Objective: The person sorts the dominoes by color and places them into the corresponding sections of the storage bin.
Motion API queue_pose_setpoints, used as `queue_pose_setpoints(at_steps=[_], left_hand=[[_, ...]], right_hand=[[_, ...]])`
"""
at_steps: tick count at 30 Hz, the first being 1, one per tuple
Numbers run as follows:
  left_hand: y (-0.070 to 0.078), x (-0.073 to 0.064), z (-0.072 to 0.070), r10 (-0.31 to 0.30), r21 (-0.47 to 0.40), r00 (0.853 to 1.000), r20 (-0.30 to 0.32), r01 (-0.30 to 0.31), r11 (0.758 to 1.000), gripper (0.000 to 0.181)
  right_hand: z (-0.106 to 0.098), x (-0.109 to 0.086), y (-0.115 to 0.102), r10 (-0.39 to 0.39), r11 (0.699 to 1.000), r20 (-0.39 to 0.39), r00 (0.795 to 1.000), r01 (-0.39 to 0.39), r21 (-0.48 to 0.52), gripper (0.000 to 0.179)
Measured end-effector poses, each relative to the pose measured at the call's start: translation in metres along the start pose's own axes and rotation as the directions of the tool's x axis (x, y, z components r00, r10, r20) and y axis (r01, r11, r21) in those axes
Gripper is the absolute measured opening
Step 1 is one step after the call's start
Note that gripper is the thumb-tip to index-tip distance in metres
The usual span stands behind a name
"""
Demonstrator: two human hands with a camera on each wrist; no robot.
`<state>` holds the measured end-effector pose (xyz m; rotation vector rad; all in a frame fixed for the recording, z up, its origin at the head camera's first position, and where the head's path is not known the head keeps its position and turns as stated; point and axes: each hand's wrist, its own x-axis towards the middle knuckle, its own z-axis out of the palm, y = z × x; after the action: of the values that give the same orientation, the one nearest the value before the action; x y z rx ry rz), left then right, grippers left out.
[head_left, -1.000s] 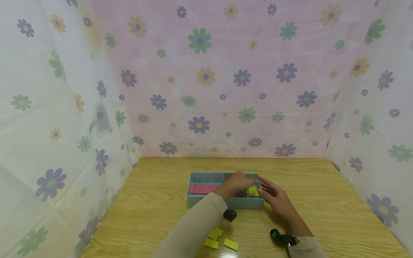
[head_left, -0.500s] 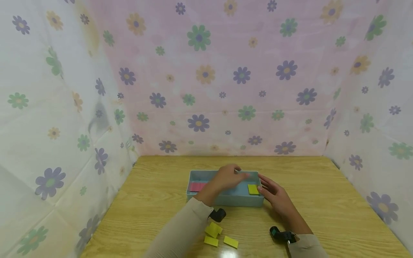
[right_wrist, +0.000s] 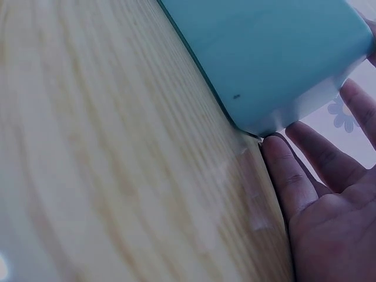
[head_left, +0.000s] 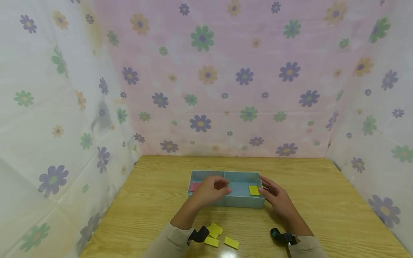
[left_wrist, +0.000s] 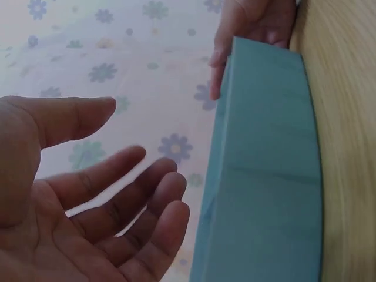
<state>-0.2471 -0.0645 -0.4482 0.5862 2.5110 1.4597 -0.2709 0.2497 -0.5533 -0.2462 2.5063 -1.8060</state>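
Observation:
A blue-green divided box (head_left: 242, 202) stands on the table. My left hand (head_left: 209, 190) hovers over its front side near the divider, fingers loosely bent and holding nothing, as the left wrist view also shows. At the box's right end, my right hand (head_left: 280, 202) holds it, thumb at the rim and fingertips against the outside of the end wall (right_wrist: 305, 103). Inside the right compartment a flat yellow piece (head_left: 254, 190) lies by that end. Pink pieces (head_left: 195, 186) show in the left compartment, partly hidden behind my left hand.
Several flat yellow pieces lie on the wooden table (head_left: 155, 186) in front of the box, some overlapping (head_left: 214, 229) and one apart (head_left: 231, 243) to the right. Flowered cloth (head_left: 226, 107) closes off the back and both sides.
My left hand has drawn back leftward and toward me from the right compartment, uncovering its floor and the divider. The right hand and the yellow pieces have stayed in place.

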Motion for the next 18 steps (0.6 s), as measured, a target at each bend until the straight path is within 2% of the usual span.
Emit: queue_pose_setpoints(at_steps=[4,9,14,18], left_hand=[[-0.017,-0.017,-0.008,0.044,-0.007,0.998,0.041,-0.044,0.999,0.026],[-0.037,-0.034,-0.021,0.102,-0.022,0.991,0.088,-0.101,0.995,0.029],[-0.047,-0.039,-0.031,0.113,-0.037,0.986,0.12,-0.109,0.993,0.033],[-0.05,-0.038,-0.031,0.115,-0.058,0.974,0.196,-0.106,0.993,0.036]], right_hand=[[0.0,-0.001,0.0,-0.017,1.0,0.005,1.0,0.017,0.001,0.063],[0.002,-0.001,-0.001,-0.044,0.999,0.008,0.999,0.044,-0.002,0.06],[0.002,0.0,-0.002,-0.048,0.999,0.001,0.999,0.048,-0.01,0.061],[0.001,-0.003,-0.002,-0.042,0.999,-0.007,0.999,0.042,-0.007,0.062]])
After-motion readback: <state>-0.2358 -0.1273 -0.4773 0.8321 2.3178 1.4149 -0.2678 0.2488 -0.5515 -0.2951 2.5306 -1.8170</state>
